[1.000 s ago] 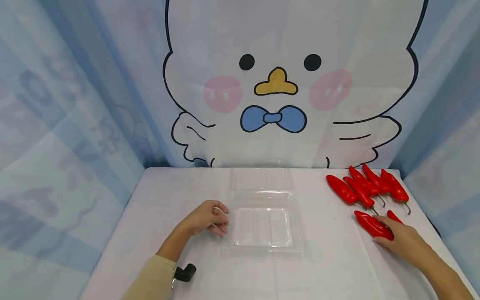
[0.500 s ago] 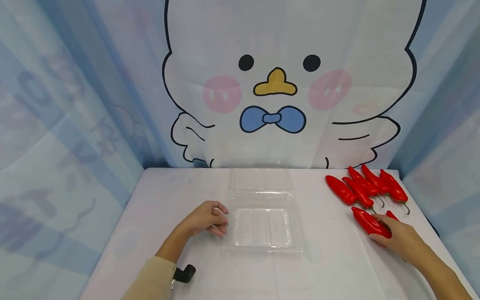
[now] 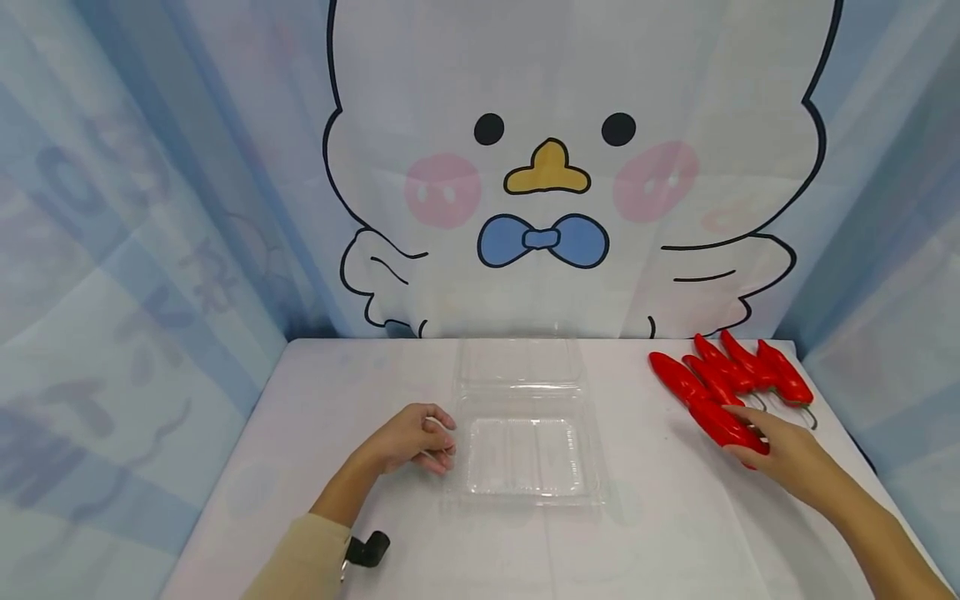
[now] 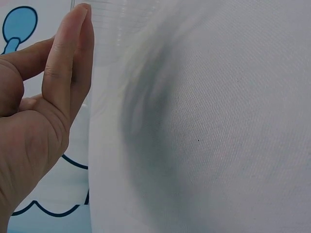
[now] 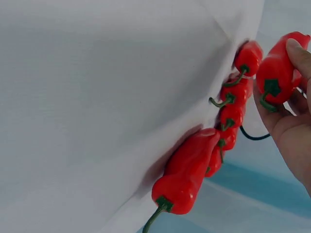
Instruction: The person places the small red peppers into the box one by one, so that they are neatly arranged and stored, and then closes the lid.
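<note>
My right hand [image 3: 787, 454] grips a red chili pepper [image 3: 722, 423] at the right of the table, between thumb and fingers. In the right wrist view its green stem points toward the palm side. A bit of red also shows behind that pepper, between the fingers. My left hand [image 3: 412, 437] stands beside the left edge of a clear plastic clamshell box [image 3: 525, 454], its fingers loosely bent and holding nothing. The box lies with its lid [image 3: 521, 362] folded back. Several more red chili peppers [image 3: 783, 375] lie at the back right corner.
One pepper [image 5: 184, 170] lies nearer the person, hidden behind the right hand in the head view. The white-covered table [image 3: 637, 542] meets a printed cloth [image 3: 547, 292] at its back, with more cloth at both sides. A black device [image 3: 369, 550] sits at the left wrist.
My right hand has raised the chili pepper and moved it away from the person and slightly left, so it overlaps the back peppers in the head view. The left hand stays by the box.
</note>
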A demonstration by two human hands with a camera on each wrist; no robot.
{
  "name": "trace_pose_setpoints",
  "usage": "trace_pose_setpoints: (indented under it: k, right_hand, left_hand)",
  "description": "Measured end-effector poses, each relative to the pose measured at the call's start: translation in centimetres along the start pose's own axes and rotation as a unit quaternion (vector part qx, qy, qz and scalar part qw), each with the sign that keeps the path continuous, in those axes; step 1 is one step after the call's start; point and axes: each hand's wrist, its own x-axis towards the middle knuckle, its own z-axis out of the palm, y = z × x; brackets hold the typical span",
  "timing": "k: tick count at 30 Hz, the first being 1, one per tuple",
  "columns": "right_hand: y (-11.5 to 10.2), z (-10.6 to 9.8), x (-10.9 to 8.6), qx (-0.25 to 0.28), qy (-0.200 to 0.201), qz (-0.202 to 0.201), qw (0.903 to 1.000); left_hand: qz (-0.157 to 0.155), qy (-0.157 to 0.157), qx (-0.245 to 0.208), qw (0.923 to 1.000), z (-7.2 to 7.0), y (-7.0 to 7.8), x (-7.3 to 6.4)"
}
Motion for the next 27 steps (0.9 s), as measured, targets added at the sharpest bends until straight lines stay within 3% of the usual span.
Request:
trace_pose_setpoints:
  k: [12,27]
  right_hand:
    - [-3.3,-0.7,1.6,-0.002,0.041,-0.09,0.9951]
    - [-7.3,-0.7,3.2,-0.011,0.026,-0.111,0.9934]
  left_hand:
    - [-0.003,-0.001,-0.002,1.0,-0.1,-0.1,0.2]
    - [-0.01,-0.001,0.002,1.0,0.0,0.0,0.1]
